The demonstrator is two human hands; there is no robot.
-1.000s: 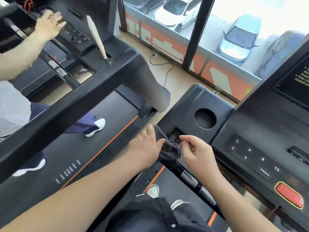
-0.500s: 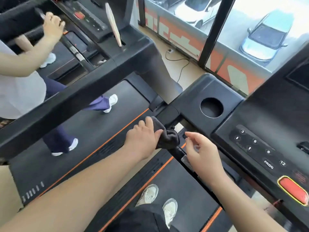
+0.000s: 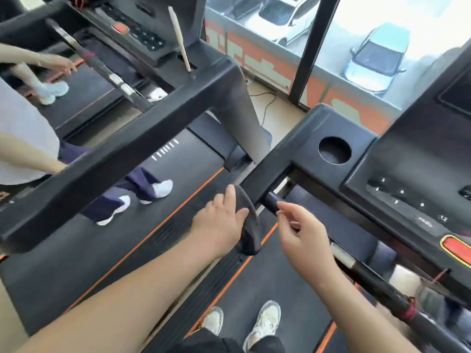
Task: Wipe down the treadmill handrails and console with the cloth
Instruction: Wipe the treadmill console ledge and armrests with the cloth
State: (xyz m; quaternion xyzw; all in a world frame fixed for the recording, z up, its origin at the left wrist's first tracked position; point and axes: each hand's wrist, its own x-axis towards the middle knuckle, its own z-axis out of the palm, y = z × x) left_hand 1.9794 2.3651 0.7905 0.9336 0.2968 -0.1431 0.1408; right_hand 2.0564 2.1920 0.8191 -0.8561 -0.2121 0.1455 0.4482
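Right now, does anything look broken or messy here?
Nothing looks broken or spilled. The left hand holds the dark cloth by the handrail. One slightly odd thing: a pale flat stick stands tilted in a slot on the next treadmill's console.

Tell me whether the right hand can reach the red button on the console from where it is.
Probably yes. The right hand holds nothing, the red button lies uncovered on the console to its right, and nothing stands between them.
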